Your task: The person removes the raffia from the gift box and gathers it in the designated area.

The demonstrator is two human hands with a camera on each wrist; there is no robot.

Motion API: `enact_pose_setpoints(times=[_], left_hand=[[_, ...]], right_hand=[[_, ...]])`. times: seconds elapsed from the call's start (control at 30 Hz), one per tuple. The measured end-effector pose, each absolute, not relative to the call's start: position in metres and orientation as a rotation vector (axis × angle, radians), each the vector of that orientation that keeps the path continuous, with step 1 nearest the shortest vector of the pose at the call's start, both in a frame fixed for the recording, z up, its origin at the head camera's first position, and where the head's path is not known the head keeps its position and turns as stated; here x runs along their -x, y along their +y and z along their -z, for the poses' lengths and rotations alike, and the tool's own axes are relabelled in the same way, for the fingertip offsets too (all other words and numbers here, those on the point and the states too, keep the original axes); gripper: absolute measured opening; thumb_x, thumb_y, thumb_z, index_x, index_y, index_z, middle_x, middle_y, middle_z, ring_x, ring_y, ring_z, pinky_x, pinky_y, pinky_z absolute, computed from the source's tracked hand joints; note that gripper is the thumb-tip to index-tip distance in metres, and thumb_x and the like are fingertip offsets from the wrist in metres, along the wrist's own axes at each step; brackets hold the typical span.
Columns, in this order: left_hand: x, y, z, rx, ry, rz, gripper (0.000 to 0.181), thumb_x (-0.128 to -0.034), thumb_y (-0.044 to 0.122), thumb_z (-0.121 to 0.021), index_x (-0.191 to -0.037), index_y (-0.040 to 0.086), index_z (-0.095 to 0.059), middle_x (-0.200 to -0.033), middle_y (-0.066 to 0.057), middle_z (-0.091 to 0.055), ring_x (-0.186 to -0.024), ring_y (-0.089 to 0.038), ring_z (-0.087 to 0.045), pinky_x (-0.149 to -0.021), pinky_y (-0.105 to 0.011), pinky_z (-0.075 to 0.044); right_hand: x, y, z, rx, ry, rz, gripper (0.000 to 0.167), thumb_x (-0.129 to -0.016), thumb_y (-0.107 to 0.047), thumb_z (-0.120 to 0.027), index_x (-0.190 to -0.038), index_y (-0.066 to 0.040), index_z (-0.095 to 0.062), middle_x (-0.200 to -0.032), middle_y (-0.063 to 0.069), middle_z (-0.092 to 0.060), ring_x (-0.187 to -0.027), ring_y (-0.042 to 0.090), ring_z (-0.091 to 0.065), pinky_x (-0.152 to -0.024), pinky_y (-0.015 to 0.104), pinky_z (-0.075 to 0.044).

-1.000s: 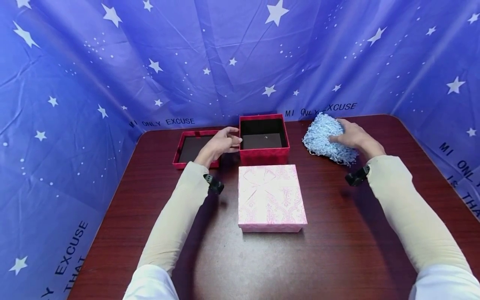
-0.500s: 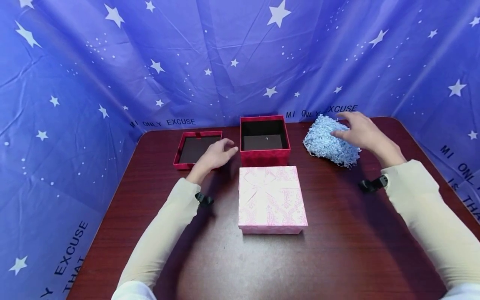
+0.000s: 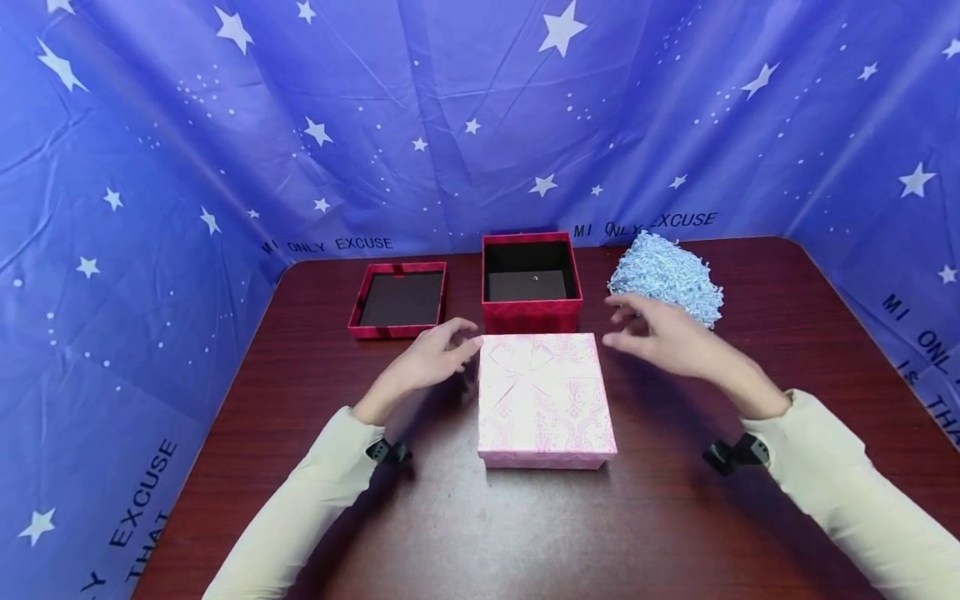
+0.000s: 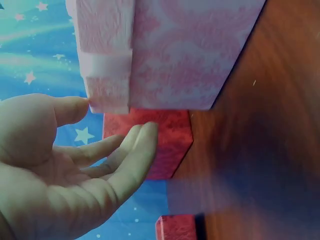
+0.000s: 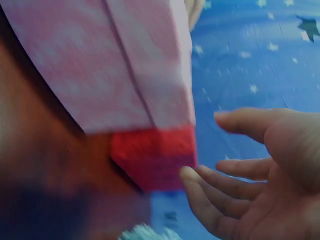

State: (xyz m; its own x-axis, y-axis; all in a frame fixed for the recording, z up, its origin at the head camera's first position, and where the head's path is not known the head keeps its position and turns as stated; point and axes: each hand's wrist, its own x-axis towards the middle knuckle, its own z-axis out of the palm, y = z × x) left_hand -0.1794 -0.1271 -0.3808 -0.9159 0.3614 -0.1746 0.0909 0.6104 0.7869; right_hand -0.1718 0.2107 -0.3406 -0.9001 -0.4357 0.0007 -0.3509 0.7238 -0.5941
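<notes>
A pink patterned gift box [image 3: 543, 400] with its lid on stands mid-table, a bow design on top. My left hand [image 3: 426, 360] is at its far left corner, fingers loosely bent and holding nothing; in the left wrist view the thumb tip is at the lid's edge, and I cannot tell whether it touches. On the other side my right hand [image 3: 671, 337] hovers apart from the box's far right corner, its fingers relaxed around nothing. Behind the pink box is a red box [image 3: 531, 315], uncovered, with a dark interior and a tiny pale speck inside.
At the back left lies a red lid [image 3: 397, 332], its dark inside facing up. A heap of light blue shredded paper [image 3: 671, 271] sits at the back right, partly behind my right hand. A blue star-printed curtain [image 3: 450, 108] borders the brown table [image 3: 645, 533].
My right hand has left the shredded paper and come in toward the pink box. My left hand has drawn back from the red box to the pink box's corner. The boxes stay put.
</notes>
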Motion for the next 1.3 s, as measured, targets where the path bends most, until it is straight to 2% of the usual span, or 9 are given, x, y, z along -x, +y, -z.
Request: enact_pose_setpoints(times=[0.1,0.2,0.37,0.5,1.07,1.3], left_hand=[[0.171,-0.127,0.383,-0.336,2.371,-1.352,0.045,-0.0982,0.029,-0.054,-0.134,0.004,-0.046,-0.103,-0.018,-0.062,-0.086,-0.032,-0.069,-0.078,-0.038,-0.058],[0.163,-0.125,0.385,-0.303,2.187,-1.496,0.048,-0.0974,0.023,-0.055,-0.138,0.003,-0.039,-0.100,-0.019,-0.057,-0.083,-0.027,-0.068,-0.078,-0.040,-0.059],[0.155,-0.125,0.385,-0.259,1.952,-1.614,0.065,-0.0936,0.012,-0.059,-0.146,0.005,-0.022,-0.104,-0.015,-0.050,-0.086,-0.019,-0.064,-0.081,-0.040,-0.058],[0.155,-0.126,0.387,-0.247,1.899,-1.630,0.069,-0.0920,0.009,-0.060,-0.147,0.006,-0.018,-0.105,-0.015,-0.048,-0.087,-0.018,-0.062,-0.081,-0.041,-0.058],[0.157,-0.122,0.375,-0.251,1.947,-1.583,0.067,-0.0916,0.009,-0.062,-0.145,0.003,-0.022,-0.104,-0.017,-0.050,-0.084,-0.019,-0.064,-0.080,-0.044,-0.058],[0.157,-0.122,0.370,-0.267,1.947,-1.575,0.067,-0.0923,0.010,-0.060,-0.146,0.002,-0.020,-0.105,-0.017,-0.049,-0.085,-0.019,-0.064,-0.084,-0.048,-0.056]], right_hand=[[0.159,0.204,0.351,0.692,2.722,0.921,0.060,-0.089,-0.029,-0.068,-0.136,0.000,-0.045,-0.108,0.010,-0.065,-0.092,0.018,-0.064,-0.080,0.036,-0.054],[0.148,0.200,0.358,0.708,2.657,0.946,0.066,-0.088,-0.029,-0.069,-0.138,0.004,-0.040,-0.102,0.008,-0.066,-0.089,0.014,-0.064,-0.078,0.030,-0.054],[0.138,0.197,0.361,0.548,2.344,1.178,0.080,-0.092,-0.026,-0.065,-0.149,0.001,-0.017,-0.103,0.015,-0.058,-0.083,0.020,-0.067,-0.074,0.032,-0.058],[0.136,0.196,0.366,0.433,2.136,1.363,0.084,-0.093,-0.021,-0.063,-0.151,-0.005,-0.006,-0.104,0.021,-0.048,-0.086,0.024,-0.065,-0.077,0.037,-0.059],[0.140,0.194,0.363,0.410,2.119,1.410,0.082,-0.092,-0.020,-0.065,-0.151,-0.006,-0.010,-0.103,0.021,-0.050,-0.089,0.025,-0.062,-0.076,0.037,-0.059],[0.138,0.195,0.356,0.432,2.118,1.420,0.082,-0.092,-0.019,-0.063,-0.151,-0.003,-0.009,-0.102,0.022,-0.050,-0.088,0.024,-0.063,-0.076,0.037,-0.059]])
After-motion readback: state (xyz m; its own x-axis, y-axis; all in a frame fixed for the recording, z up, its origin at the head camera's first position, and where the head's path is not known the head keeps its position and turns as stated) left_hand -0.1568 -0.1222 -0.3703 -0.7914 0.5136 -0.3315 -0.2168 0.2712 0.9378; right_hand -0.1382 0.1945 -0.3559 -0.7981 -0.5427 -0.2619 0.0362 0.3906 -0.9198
